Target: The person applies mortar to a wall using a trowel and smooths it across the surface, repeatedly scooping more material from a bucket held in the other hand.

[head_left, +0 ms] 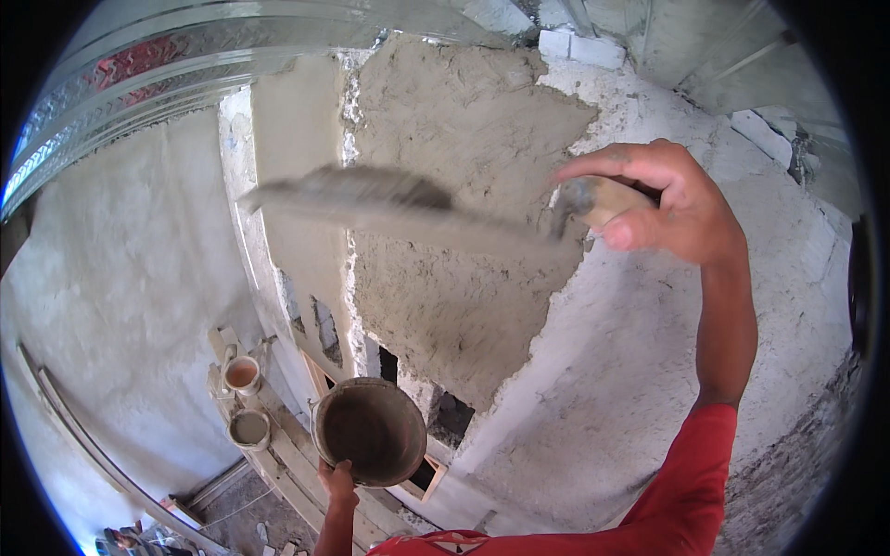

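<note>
My right hand [663, 199] is closed round the wooden handle of a trowel [371, 208], raised in front of the wall. Its blade points left, smeared by motion, with a heap of grey mortar [389, 185] on top. Lower down, my left hand [338, 482] grips the near rim of a dark bucket [371, 434], whose inside looks coated with mortar. Behind the trowel, wet grey plaster [454, 306] covers part of the wall, with a ragged right edge against the pale rough wall surface [612, 343].
Wooden planks [297, 463] run below at the left, bearing a bucket with orange-brown contents [243, 373] and a bucket with grey contents [249, 428]. Dark openings [451, 417] show low in the wall. Corrugated metal sheets [185, 56] hang overhead at the upper left. Rubble lies on the floor.
</note>
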Demonstrator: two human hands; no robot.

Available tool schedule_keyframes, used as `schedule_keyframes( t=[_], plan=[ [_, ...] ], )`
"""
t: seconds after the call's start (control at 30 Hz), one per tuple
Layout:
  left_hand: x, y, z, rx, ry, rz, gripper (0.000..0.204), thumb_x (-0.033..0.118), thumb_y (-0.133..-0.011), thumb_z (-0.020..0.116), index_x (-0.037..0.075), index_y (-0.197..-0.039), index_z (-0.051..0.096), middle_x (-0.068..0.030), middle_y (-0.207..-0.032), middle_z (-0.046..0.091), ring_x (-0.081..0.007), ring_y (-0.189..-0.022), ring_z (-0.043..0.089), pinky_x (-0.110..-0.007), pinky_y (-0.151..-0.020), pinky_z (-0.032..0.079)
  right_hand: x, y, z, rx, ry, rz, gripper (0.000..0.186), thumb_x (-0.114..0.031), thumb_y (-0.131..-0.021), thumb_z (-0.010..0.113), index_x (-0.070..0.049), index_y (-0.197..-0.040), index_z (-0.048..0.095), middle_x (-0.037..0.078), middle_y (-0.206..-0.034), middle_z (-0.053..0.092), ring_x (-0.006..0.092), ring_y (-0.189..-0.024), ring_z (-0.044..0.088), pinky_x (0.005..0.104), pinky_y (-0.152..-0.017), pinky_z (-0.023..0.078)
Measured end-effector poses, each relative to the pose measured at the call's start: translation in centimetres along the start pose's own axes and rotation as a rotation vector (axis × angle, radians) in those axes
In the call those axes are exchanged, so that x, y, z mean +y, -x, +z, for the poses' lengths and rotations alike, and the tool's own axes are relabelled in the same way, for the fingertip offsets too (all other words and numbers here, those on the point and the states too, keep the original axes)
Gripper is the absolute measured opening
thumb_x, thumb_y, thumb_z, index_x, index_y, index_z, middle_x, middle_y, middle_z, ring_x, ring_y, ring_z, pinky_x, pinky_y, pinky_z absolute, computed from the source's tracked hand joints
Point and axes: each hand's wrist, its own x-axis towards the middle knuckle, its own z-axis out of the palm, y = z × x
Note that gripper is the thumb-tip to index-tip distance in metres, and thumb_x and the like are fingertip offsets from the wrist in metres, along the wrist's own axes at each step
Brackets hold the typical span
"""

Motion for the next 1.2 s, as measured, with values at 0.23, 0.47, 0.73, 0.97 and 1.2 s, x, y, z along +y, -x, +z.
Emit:
schedule_keyframes(
  t=[0.23, 0.47, 0.73, 0.97, 1.2],
  plan=[
    [-1.1, 1.8, 1.4, -0.086, 0.052, -0.015, 0.047, -0.004, -0.076, 0.054, 0.002, -0.123, 0.055, -0.0100, -0.106, 0.064, -0.0195, -0.089, 0.061, -0.032, -0.078, 0.050, 6.7, 5.4, -7.1, 0.628, 0.226, 0.839, 0.049, -0.027, -0.091, 0.066, -0.004, -0.133, 0.055, 0.002, -0.078, 0.059, 0.0092, -0.058, 0.052, 0.0250, -0.050, 0.044],
    [-0.1, 2.0, -1.3, -0.034, 0.233, -0.185, 0.040, 0.003, -0.082, 0.057, 0.001, -0.122, 0.055, -0.0125, -0.110, 0.063, -0.0251, -0.094, 0.063, -0.040, -0.077, 0.054, 10.2, 10.2, -0.7, 0.570, 0.220, 0.764, 0.049, -0.021, -0.094, 0.062, -0.001, -0.137, 0.050, 0.001, -0.085, 0.058, 0.0065, -0.065, 0.050, 0.0216, -0.055, 0.043],
    [-8.6, 1.9, -3.9, -0.146, 0.301, -0.268, 0.026, 0.022, -0.086, 0.065, 0.007, -0.107, 0.064, -0.0054, -0.103, 0.067, -0.0207, -0.096, 0.064, -0.034, -0.079, 0.053, 6.0, 20.3, 16.5, -0.027, -0.009, 0.879, 0.046, -0.012, -0.086, 0.060, 0.001, -0.130, 0.055, 0.003, -0.098, 0.060, 0.0127, -0.084, 0.055, 0.0267, -0.076, 0.047],
    [-7.8, 4.3, -3.6, 0.218, 0.738, -0.734, 0.033, 0.017, -0.089, 0.061, 0.005, -0.117, 0.047, -0.0140, -0.110, 0.050, -0.0339, -0.094, 0.061, -0.050, -0.075, 0.059, 4.9, 23.6, 28.4, -0.243, -0.392, 1.108, 0.042, -0.011, -0.085, 0.060, 0.001, -0.126, 0.057, 0.001, -0.080, 0.058, 0.0088, -0.064, 0.052, 0.0242, -0.058, 0.044],
    [-9.5, 5.0, -6.7, 0.405, 0.740, -0.771, 0.030, 0.011, -0.088, 0.060, 0.001, -0.113, 0.049, -0.0157, -0.110, 0.056, -0.0344, -0.099, 0.062, -0.051, -0.078, 0.061, 6.1, 23.5, 36.7, -0.438, -0.437, 1.132, 0.043, -0.011, -0.085, 0.061, -0.001, -0.127, 0.056, 0.001, -0.076, 0.056, 0.0082, -0.055, 0.050, 0.0246, -0.049, 0.041]
  ],
)
